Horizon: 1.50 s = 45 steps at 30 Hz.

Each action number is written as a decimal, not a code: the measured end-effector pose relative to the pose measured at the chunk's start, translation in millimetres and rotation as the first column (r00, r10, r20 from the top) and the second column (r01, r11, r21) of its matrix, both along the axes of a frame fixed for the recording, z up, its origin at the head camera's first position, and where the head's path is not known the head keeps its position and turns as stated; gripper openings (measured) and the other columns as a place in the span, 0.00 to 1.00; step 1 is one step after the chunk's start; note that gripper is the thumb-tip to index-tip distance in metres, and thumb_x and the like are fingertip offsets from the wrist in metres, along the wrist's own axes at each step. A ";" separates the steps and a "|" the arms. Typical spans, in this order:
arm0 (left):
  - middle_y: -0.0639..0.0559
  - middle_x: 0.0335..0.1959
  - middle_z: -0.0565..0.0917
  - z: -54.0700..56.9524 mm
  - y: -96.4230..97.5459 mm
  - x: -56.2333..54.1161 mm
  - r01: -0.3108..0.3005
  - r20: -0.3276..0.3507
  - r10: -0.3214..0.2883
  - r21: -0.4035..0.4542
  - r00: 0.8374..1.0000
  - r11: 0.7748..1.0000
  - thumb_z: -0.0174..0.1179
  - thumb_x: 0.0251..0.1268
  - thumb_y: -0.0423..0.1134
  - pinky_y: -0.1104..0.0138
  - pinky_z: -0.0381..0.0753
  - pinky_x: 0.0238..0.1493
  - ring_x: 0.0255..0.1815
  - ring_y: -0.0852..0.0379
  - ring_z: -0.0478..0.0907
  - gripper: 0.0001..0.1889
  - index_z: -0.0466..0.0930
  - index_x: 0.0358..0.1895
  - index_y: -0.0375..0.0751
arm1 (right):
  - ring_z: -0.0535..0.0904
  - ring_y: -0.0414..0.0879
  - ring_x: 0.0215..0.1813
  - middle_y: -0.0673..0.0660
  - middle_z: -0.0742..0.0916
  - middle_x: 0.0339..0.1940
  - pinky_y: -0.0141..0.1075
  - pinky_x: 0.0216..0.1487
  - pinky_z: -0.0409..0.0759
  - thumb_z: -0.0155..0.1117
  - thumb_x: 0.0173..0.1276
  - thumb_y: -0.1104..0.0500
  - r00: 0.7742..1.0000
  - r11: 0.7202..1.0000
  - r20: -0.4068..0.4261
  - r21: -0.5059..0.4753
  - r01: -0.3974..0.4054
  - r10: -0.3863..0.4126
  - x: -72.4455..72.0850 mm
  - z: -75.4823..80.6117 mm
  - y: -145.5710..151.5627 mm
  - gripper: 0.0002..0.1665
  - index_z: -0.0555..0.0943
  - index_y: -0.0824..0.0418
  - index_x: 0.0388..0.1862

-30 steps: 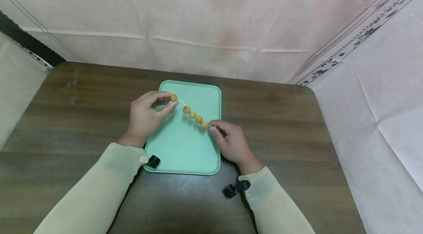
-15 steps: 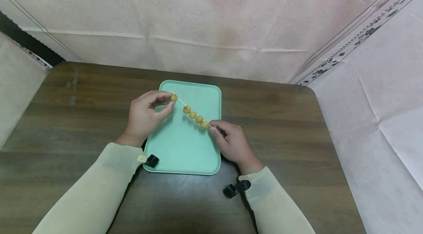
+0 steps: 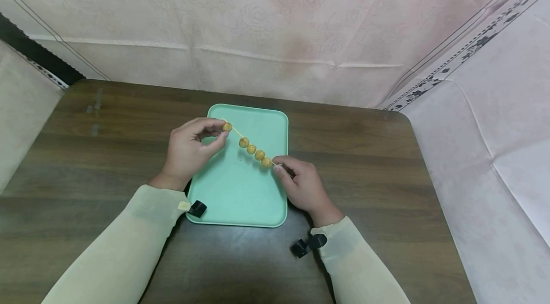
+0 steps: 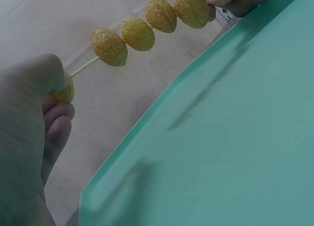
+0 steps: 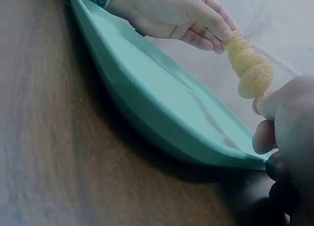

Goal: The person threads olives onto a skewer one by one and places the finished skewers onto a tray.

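Observation:
A thin wooden skewer [image 3: 236, 131] slants above the mint-green tray [image 3: 240, 199]. Several golden, wrinkled balls [image 3: 251, 149] sit together on its lower right part. One more ball [image 3: 227, 127] is near its upper left end, with a stretch of bare stick between. My left hand [image 3: 189, 151] pinches that single ball between thumb and fingers; in the left wrist view the thumb covers part of the ball [image 4: 66, 91]. My right hand [image 3: 301, 184] pinches the skewer's other end, just past the last ball [image 5: 256, 81]; the grip itself is partly hidden by the fingers.
The tray lies on a dark wooden table [image 3: 378, 189]. Pale patterned cloth [image 3: 258, 22] hangs behind the table and along the right side. A black wrist device [image 3: 198, 209] is at the left cuff, and another black device [image 3: 300, 248] at the right.
My left thumb has drawn back slightly from its reach past the end ball. The skewer, the balls and my right hand look almost still.

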<state>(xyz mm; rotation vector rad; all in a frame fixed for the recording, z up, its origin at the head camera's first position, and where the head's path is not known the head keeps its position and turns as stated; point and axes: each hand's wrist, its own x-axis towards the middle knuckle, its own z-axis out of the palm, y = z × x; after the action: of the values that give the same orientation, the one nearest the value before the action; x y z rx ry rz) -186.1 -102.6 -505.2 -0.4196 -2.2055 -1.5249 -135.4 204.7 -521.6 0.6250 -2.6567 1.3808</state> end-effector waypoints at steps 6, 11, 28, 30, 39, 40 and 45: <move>0.58 0.48 0.95 0.0 0.4 1.2 0.024 -0.005 -0.024 -0.027 1.000 0.999 0.79 0.70 0.33 0.74 0.89 0.52 0.46 0.67 0.90 0.11 0.96 0.52 0.51 | 0.74 0.40 0.28 0.47 0.82 0.27 0.33 0.30 0.76 0.67 0.87 0.57 1.000 1.000 -0.001 -0.005 0.002 -0.002 0.7 0.6 0.2 0.10 0.92 0.55 0.58; 0.58 0.48 0.95 -0.4 1.1 0.9 0.051 -0.046 -0.054 -0.075 0.997 0.996 0.79 0.70 0.32 0.77 0.88 0.54 0.47 0.63 0.90 0.11 0.96 0.50 0.50 | 0.74 0.40 0.28 0.47 0.82 0.27 0.33 0.31 0.77 0.68 0.87 0.56 1.000 1.000 -0.001 -0.006 -0.002 0.002 0.9 0.7 0.0 0.10 0.92 0.55 0.58; 0.56 0.47 0.95 0.5 4.7 3.2 0.131 -0.019 -0.133 -0.084 0.991 0.988 0.80 0.68 0.31 0.77 0.88 0.54 0.46 0.62 0.91 0.11 0.96 0.50 0.47 | 0.77 0.40 0.31 0.48 0.86 0.31 0.33 0.34 0.81 0.67 0.88 0.56 1.000 1.000 -0.005 0.002 -0.011 0.011 0.8 0.9 0.4 0.11 0.92 0.54 0.59; 0.56 0.48 0.95 0.2 5.4 3.2 0.143 -0.024 -0.146 -0.091 0.989 0.985 0.80 0.68 0.31 0.77 0.88 0.55 0.46 0.62 0.91 0.11 0.96 0.50 0.46 | 0.77 0.40 0.31 0.48 0.87 0.31 0.33 0.34 0.81 0.67 0.88 0.56 1.000 1.000 -0.008 0.000 -0.013 0.013 0.7 1.3 0.2 0.11 0.92 0.54 0.59; 0.55 0.49 0.95 0.1 4.4 3.3 0.152 -0.023 -0.155 -0.101 0.988 0.983 0.81 0.67 0.31 0.76 0.89 0.55 0.47 0.62 0.91 0.11 0.96 0.50 0.46 | 0.76 0.38 0.30 0.48 0.85 0.30 0.32 0.33 0.79 0.68 0.87 0.57 1.000 1.000 -0.027 0.003 -0.015 0.015 0.9 1.6 -0.2 0.10 0.92 0.55 0.58; 0.55 0.49 0.95 0.4 4.4 3.4 0.154 -0.023 -0.157 -0.102 0.987 0.983 0.81 0.67 0.31 0.76 0.89 0.55 0.47 0.62 0.91 0.11 0.96 0.50 0.45 | 0.75 0.38 0.30 0.48 0.85 0.30 0.32 0.32 0.79 0.68 0.87 0.57 0.999 1.000 -0.030 0.004 -0.015 0.015 0.9 1.6 -0.2 0.10 0.92 0.55 0.58; 0.54 0.49 0.95 1.5 5.0 3.4 0.158 -0.022 -0.161 -0.105 0.987 0.982 0.81 0.67 0.31 0.76 0.89 0.55 0.47 0.61 0.92 0.12 0.96 0.50 0.44 | 0.75 0.38 0.29 0.47 0.84 0.29 0.32 0.32 0.79 0.68 0.87 0.57 0.999 1.000 -0.031 -0.003 -0.012 0.012 0.5 1.1 0.3 0.10 0.92 0.55 0.59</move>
<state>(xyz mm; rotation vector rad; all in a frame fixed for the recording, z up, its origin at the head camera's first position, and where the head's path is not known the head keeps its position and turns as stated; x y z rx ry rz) -182.7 -97.6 -503.7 -0.6628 -2.2806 -1.4773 -134.9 205.0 -520.5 0.6570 -2.6310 1.3662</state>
